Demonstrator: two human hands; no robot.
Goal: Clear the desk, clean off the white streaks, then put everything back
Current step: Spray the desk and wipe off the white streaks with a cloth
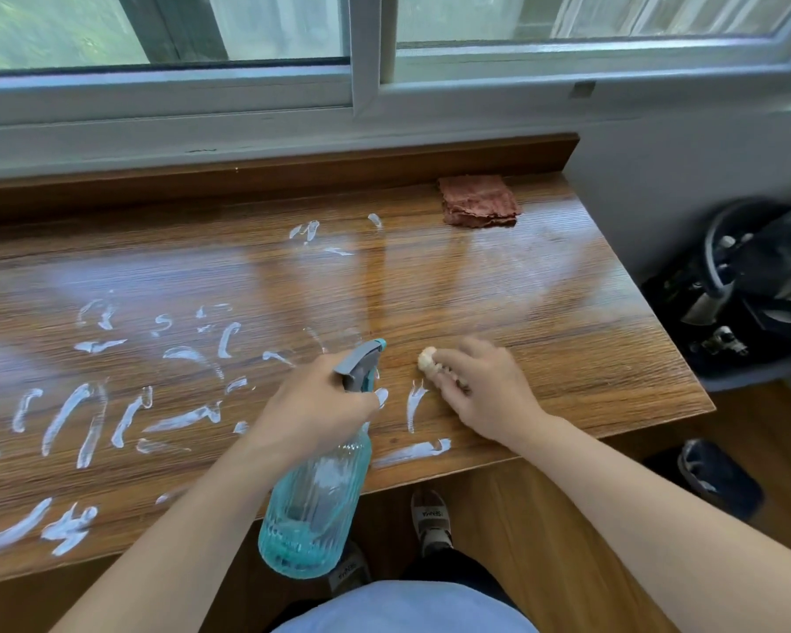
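Observation:
A wooden desk (498,285) under the window carries several white streaks (88,418) across its left and middle parts. My left hand (316,404) grips the neck of a ribbed turquoise spray bottle (314,500) with a grey trigger head, held above the desk's front edge, nozzle pointing away from me. My right hand (485,386) presses a small cream wad (430,360) onto the desk under its fingertips, beside a short streak. What the wad is made of is unclear. A folded reddish-brown cloth (478,201) lies at the back right of the desk.
The window frame (366,84) and sill run along the back of the desk. On the right stands a grey bin (759,285) with a black bag and dark objects. A dark slipper (718,477) lies on the floor at right. My feet show under the desk's front edge.

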